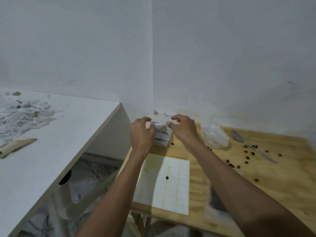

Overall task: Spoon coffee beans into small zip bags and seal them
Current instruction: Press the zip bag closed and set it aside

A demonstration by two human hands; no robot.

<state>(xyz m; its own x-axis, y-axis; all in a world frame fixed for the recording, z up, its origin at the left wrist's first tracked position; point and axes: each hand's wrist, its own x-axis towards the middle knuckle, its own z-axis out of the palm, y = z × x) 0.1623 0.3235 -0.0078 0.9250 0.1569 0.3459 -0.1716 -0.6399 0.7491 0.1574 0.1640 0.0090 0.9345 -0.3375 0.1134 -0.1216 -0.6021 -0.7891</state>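
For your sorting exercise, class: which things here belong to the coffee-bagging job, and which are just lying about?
Belong to the job:
stack of filled zip bags, under both the left hand and right hand
spoon
loose coffee beans
empty bags

Just lying about:
label sheet, possibly
shredded white scraps
brown paper scrap

So there's a little stack of filled zip bags [162, 134] at the back corner of the wooden table [273, 177], clear plastic with dark beans showing through, lying flat on each other. Loose coffee beans [248, 157] are scattered all over the right side. A metal spoon [253, 147] lies flat among them, bowl toward the wall. A crumpled bundle of empty clear bags [214, 135] sits between stack and spoon.
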